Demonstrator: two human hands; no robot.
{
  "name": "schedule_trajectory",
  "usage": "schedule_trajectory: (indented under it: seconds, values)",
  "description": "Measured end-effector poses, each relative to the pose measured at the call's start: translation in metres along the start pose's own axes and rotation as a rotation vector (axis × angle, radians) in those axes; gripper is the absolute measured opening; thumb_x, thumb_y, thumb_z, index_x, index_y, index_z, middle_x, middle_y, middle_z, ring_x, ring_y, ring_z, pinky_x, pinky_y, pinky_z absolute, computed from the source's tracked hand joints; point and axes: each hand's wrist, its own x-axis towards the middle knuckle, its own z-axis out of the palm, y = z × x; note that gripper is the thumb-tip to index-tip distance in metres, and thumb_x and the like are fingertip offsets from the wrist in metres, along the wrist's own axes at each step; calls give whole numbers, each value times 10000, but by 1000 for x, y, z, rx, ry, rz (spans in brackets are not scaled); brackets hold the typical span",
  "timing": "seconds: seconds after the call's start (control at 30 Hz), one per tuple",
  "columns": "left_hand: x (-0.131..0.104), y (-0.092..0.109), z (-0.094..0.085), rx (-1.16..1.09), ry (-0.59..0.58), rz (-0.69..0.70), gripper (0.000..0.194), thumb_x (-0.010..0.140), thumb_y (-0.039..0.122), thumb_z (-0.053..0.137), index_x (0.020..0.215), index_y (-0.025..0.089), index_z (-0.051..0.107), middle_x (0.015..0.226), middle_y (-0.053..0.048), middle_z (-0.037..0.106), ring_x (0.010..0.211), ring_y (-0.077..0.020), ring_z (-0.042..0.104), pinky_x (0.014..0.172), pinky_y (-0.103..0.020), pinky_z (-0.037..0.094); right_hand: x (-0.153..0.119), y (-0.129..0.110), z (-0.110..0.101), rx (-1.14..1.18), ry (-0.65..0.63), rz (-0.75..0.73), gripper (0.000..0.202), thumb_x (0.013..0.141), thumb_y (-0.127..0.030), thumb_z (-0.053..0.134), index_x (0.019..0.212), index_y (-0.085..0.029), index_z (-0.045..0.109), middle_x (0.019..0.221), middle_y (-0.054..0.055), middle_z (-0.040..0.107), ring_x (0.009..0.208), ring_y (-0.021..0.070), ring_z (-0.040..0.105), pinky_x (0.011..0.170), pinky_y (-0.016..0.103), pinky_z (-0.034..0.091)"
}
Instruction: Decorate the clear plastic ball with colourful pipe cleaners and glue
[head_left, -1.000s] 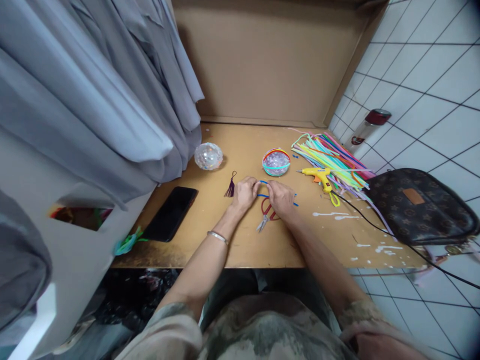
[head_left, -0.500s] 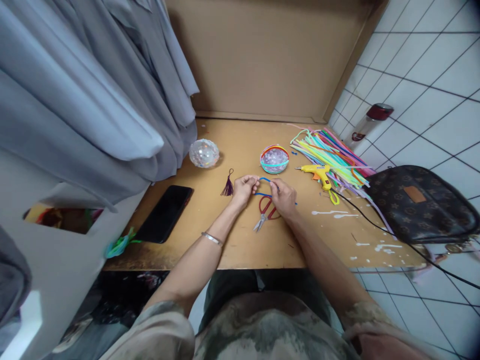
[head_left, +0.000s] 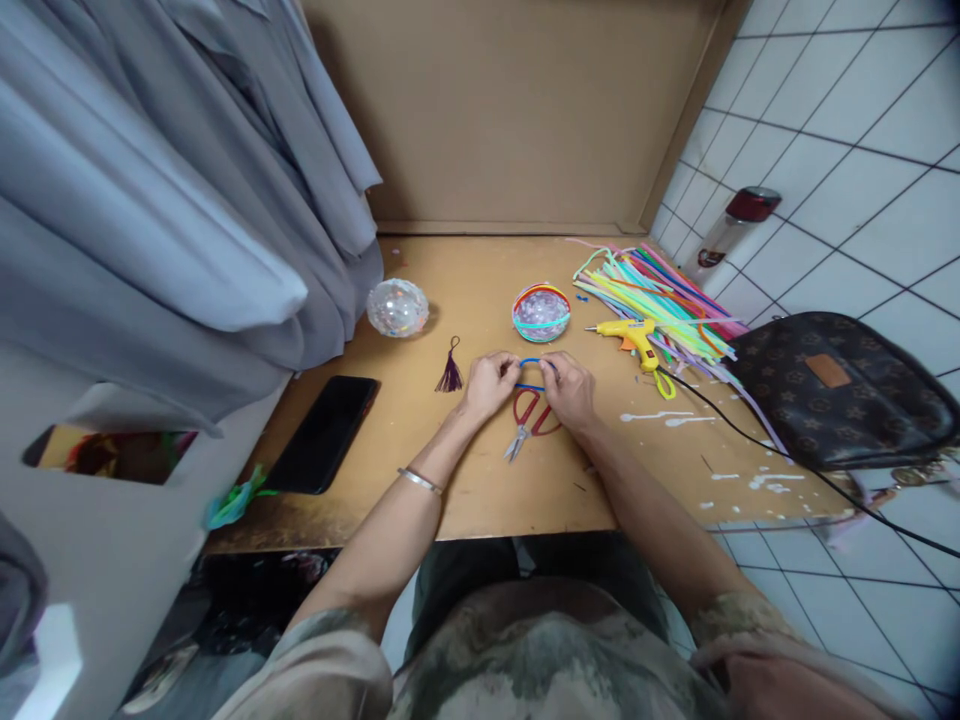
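A blue pipe cleaner (head_left: 531,361), bent into a loop, stretches between my two hands. My left hand (head_left: 491,385) pinches its left side, and my right hand (head_left: 570,388) grips its right side. Just below the loop lie red-handled scissors (head_left: 523,425), their blades slightly apart and pointing toward me. Beyond my hands sits a clear ball (head_left: 541,314) with red, yellow and turquoise bands around it. A dark purple tassel (head_left: 449,370) lies left of my left hand. Farther left is another clear ball (head_left: 398,307) without such bands.
A yellow glue gun (head_left: 628,335) lies right of my hands, its black cord running past a brown patterned bag (head_left: 844,390). Behind it are many coloured pipe cleaners (head_left: 660,295) and a red-capped bottle (head_left: 739,225). A black phone (head_left: 324,435) lies left, below a grey curtain (head_left: 225,200).
The blue pipe cleaner's free end, which stuck out past my right hand, no longer shows. It now forms a neater loop between my hands. The view has shifted slightly.
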Motion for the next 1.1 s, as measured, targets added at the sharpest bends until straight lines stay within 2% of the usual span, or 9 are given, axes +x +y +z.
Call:
schedule_trajectory:
  seconds: [0.23,0.37,0.63,0.9,1.03,1.1]
  values:
    - [-2,0,0,233,-74,122,212,866,172,500,757,164,682,747,-64,673,693,-161,584,718,-278,459,-1,-1,1,-76,6,-33,326,1008,-290,388,924,-186,685,918,101,732,832,205,655,772,298,456]
    - [-3,1,1,294,-106,150,218,869,173,503,746,161,683,732,-73,659,682,-166,581,699,-281,446,-2,-6,2,-126,15,-64,337,1011,-296,391,907,-175,688,891,103,738,806,202,653,759,293,439]
    - [0,-1,3,204,2,55,165,796,154,552,646,174,619,638,-31,622,606,-139,529,646,-262,415,-4,-10,3,-118,3,-82,365,1025,-306,361,892,-184,678,885,96,749,782,188,654,727,289,416]
    - [3,6,4,-147,130,-173,162,772,227,545,623,171,572,561,23,532,549,-104,457,569,-233,364,-4,-14,4,-129,13,-36,365,1025,-311,340,883,-196,656,804,74,736,707,171,640,664,270,388]
    - [7,9,10,-486,161,-391,158,733,250,556,597,175,526,507,60,432,478,-77,352,501,-220,294,-6,-15,5,-103,-8,-28,339,1014,-311,357,887,-200,652,788,71,726,706,178,643,650,269,385]
    - [8,9,12,-650,149,-475,122,718,242,554,621,172,533,514,64,429,456,-68,331,481,-219,273,-6,-15,5,-95,-15,-25,329,1010,-311,367,894,-200,654,789,72,726,708,181,646,649,269,386]
